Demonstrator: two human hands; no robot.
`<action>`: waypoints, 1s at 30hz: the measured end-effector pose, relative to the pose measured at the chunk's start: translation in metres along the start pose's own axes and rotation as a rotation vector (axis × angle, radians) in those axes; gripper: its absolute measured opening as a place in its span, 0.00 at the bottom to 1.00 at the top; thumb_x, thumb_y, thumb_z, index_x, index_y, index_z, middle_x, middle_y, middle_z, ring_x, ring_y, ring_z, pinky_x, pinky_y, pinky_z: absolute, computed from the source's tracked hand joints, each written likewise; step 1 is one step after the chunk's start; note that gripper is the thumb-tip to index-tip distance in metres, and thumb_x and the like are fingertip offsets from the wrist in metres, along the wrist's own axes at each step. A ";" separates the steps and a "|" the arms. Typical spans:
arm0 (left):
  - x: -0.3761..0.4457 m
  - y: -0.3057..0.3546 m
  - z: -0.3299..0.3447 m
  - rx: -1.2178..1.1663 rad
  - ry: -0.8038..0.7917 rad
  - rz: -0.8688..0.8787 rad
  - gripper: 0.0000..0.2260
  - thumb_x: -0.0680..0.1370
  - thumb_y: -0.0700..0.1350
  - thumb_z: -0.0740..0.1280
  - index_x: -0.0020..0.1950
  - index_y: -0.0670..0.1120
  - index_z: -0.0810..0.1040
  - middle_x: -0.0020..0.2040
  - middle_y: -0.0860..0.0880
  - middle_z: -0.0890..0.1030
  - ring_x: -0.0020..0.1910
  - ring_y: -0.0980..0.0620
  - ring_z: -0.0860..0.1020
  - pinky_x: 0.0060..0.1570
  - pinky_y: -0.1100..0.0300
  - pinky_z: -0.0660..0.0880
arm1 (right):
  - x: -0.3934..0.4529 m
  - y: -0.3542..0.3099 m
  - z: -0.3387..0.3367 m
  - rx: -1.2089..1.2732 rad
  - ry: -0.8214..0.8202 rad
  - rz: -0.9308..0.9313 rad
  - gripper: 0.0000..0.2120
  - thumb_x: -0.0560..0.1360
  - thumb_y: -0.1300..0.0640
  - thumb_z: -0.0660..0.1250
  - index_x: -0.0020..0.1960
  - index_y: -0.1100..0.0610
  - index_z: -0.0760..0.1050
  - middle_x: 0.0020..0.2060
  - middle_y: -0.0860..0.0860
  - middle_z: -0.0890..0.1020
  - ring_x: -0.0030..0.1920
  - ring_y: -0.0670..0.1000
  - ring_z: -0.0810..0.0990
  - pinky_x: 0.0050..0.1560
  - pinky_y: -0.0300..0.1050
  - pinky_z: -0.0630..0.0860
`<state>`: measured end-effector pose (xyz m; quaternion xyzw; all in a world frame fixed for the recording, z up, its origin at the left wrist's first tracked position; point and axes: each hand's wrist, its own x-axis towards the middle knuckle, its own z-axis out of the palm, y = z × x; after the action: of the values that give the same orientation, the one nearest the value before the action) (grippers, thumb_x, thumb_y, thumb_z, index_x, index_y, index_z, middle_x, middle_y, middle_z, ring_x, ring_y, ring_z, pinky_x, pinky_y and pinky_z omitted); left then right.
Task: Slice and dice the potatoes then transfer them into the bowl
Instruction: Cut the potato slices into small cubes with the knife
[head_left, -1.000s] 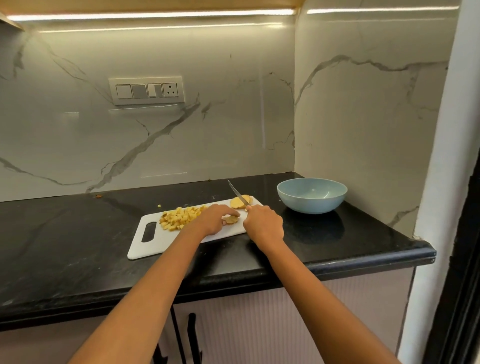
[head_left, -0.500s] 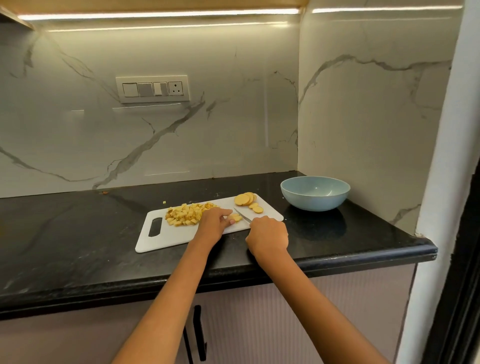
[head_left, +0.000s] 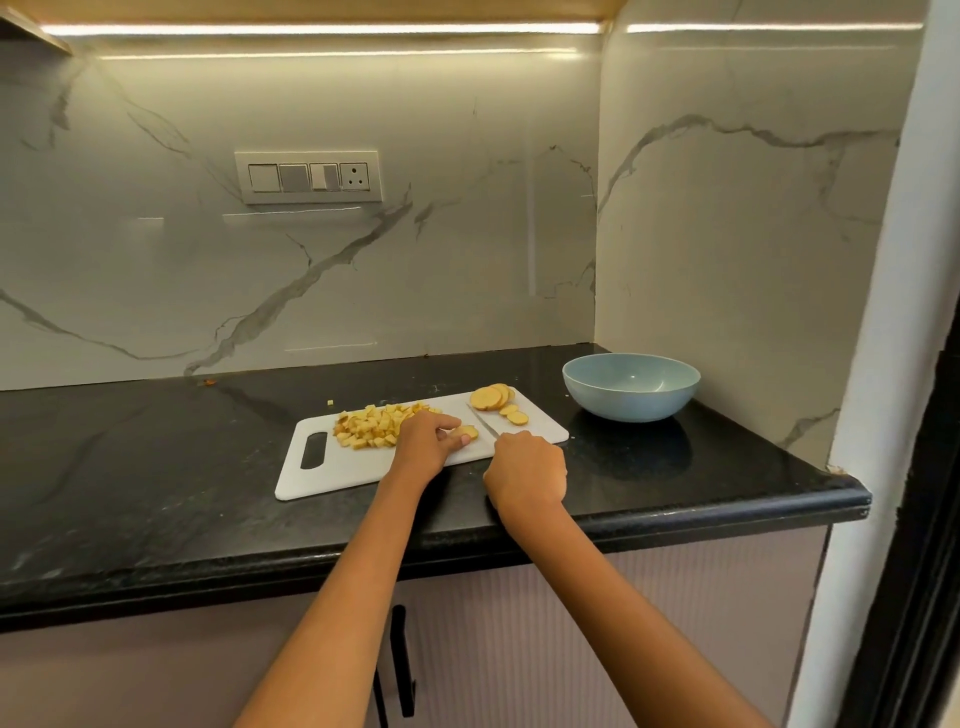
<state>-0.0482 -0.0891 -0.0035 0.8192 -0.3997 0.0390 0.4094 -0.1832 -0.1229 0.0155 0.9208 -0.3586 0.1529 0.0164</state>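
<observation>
two bare forearms reach over the rounded front edge of a black stone counter (head_left: 156, 499) in a marble-walled kitchen corner. nearest the camera, the right hand (head_left: 527, 470) is curled round the handle of a knife (head_left: 482, 423), whose thin blade angles away across the white cutting board (head_left: 343, 470) and lies low to its surface, apparently lined up for a cut. just beyond and to the left, the left hand (head_left: 423, 441) rests on the board, its fingertips pinching a small stack of potato slices (head_left: 464, 432) in place beside the blade, most likely so the pieces do not slide as they are diced.

further along the board, on the handle-slot side, sits a heap of diced potato (head_left: 371, 428), seemingly pushed aside to keep the cutting spot free; one stray cube (head_left: 330, 401) lies on the counter just off the board's far edge. at the board's far right corner wait more round slices (head_left: 491, 397), with a couple of smaller ones in front of them, still uncut.

beyond the board's right end, near but apart from it, stands a pale blue bowl (head_left: 631, 402), with no potato showing in it, placed within easy reach for the transfer. dicing looks roughly half done and nothing has yet gone into the bowl. behind it all, a switch panel (head_left: 309, 176) is set in the veined wall beneath a strip of under-cabinet light.
</observation>
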 end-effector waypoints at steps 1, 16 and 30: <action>0.000 0.000 0.000 -0.004 0.002 0.001 0.15 0.74 0.41 0.69 0.60 0.38 0.78 0.58 0.41 0.79 0.56 0.47 0.76 0.51 0.63 0.67 | -0.001 0.000 -0.001 0.009 -0.008 0.005 0.13 0.80 0.59 0.55 0.62 0.58 0.72 0.55 0.54 0.77 0.54 0.53 0.78 0.42 0.42 0.68; 0.005 -0.001 -0.001 -0.015 0.016 -0.007 0.11 0.73 0.40 0.70 0.54 0.39 0.82 0.53 0.43 0.82 0.54 0.49 0.77 0.49 0.64 0.68 | -0.007 -0.004 -0.010 0.093 -0.085 0.009 0.13 0.80 0.55 0.56 0.61 0.59 0.72 0.54 0.55 0.78 0.53 0.53 0.78 0.50 0.43 0.73; 0.000 0.003 -0.004 0.008 0.025 0.031 0.09 0.73 0.38 0.70 0.53 0.38 0.82 0.51 0.42 0.83 0.48 0.51 0.78 0.41 0.68 0.68 | 0.009 -0.022 -0.008 -0.012 -0.149 -0.018 0.13 0.80 0.60 0.58 0.63 0.58 0.71 0.56 0.53 0.77 0.54 0.51 0.78 0.40 0.40 0.69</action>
<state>-0.0494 -0.0878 0.0011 0.8140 -0.4069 0.0571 0.4105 -0.1647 -0.1109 0.0279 0.9326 -0.3516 0.0815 -0.0036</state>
